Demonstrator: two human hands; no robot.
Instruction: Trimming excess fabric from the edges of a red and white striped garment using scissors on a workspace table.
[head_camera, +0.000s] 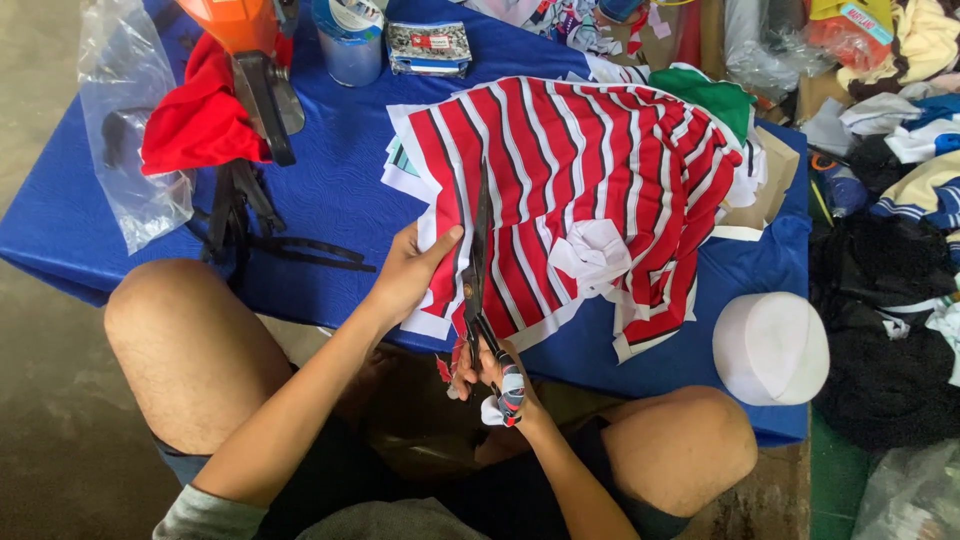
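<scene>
Head view: a seated person's bare knees frame the near edge of a blue table; every place below is given relative to the striped fabric stack.
Striped fabric stack: layered cloth pieces printed with red, white and dark stripes and edged in white, lying flat on the table's middle, the near edge overhanging toward the person.
Scissors: dark blades running along the stack's left part, tips pointing away from the person, handles just off the stack's near edge.
Right hand: below the stack's near edge, fingers curled shut through the scissor handles, which are wrapped in cloth scraps.
Left hand: at the stack's left margin, just beside the blades; thumb lies on top of the white border, the other fingers are tucked under the edge, so it pinches the cloth.
White round cap-like object: to the right of the stack's near corner, on the table's edge.
Red cloth: well to the left of the stack, bunched beneath an orange tool.
Clear plastic bag: farther left still, hanging over the table's side.
Tape roll: beyond the stack's far left corner.
Mixed clothing heap: off the table, to the right of the stack.
</scene>
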